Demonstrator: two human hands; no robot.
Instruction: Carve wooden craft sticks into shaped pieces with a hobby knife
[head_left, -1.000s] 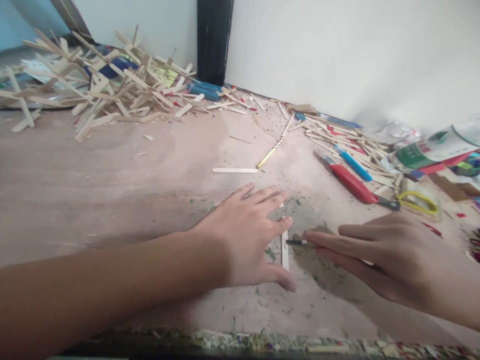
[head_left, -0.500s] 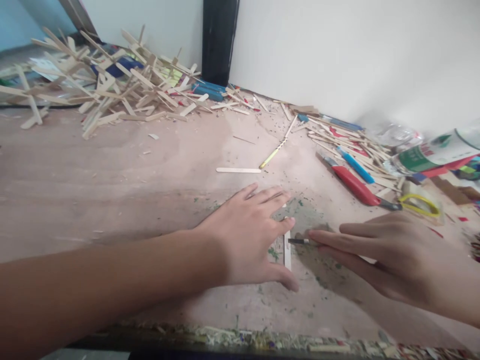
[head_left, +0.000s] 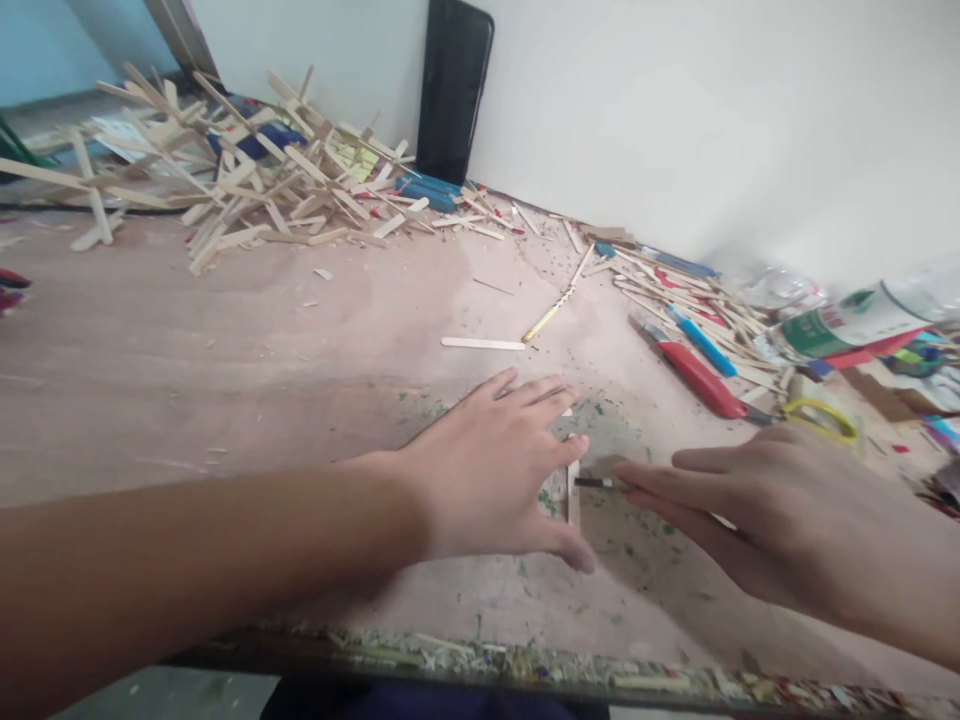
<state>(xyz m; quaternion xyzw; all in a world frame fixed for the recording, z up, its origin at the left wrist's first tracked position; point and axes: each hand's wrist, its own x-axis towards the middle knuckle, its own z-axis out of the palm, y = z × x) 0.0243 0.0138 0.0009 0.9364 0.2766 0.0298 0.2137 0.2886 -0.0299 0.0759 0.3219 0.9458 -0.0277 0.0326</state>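
Note:
My left hand [head_left: 502, 465] lies spread on the wooden tabletop [head_left: 360, 340], with its index finger and thumb at the two ends of a short pale craft stick [head_left: 573, 490]. My right hand [head_left: 765, 500] is closed round a slim tool with a dark, narrow blade [head_left: 592, 483]. The blade's tip meets the stick between the left index finger and thumb. Most of the tool is hidden in my right hand. Beyond my left hand lie another flat stick [head_left: 484, 344] and a thin yellowish strip [head_left: 547, 315].
A heap of joined sticks [head_left: 262, 180] fills the back left. A black phone [head_left: 454, 95] leans on the wall. At the right are loose sticks [head_left: 682, 290], a red-handled cutter [head_left: 701, 380], a blue tool [head_left: 703, 342], yellow scissors handles [head_left: 821, 412] and a bottle [head_left: 855, 315].
The camera view has shifted slightly, showing more of the phone and the table's front edge. Both hands keep nearly the same pose, with the blade still at the stick.

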